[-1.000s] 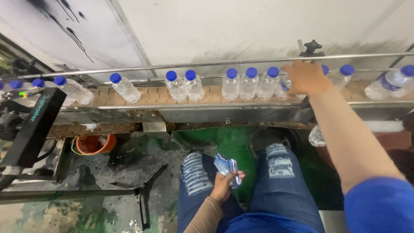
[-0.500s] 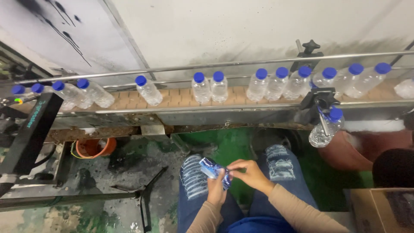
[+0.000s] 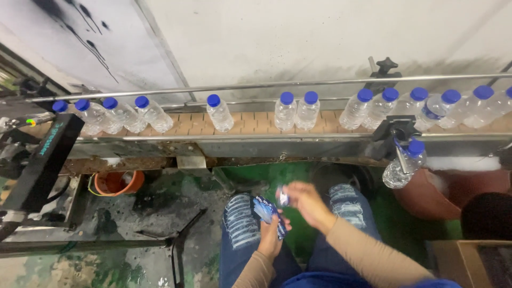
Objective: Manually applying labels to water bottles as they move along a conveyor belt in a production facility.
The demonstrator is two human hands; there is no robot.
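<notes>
An orange bucket (image 3: 114, 182) sits on the wet floor at the left, below the conveyor (image 3: 250, 121) carrying clear blue-capped bottles (image 3: 220, 113). Over the lap in torn jeans, the left hand (image 3: 271, 234) is closed around a stack of blue labels (image 3: 268, 210), fingers wrapped on its lower end. Just beside it, the right hand (image 3: 305, 202) pinches 1 label (image 3: 282, 196) between thumb and fingertips, blurred. At the right, another bottle (image 3: 403, 162) hangs tilted under a black bracket (image 3: 396, 129).
</notes>
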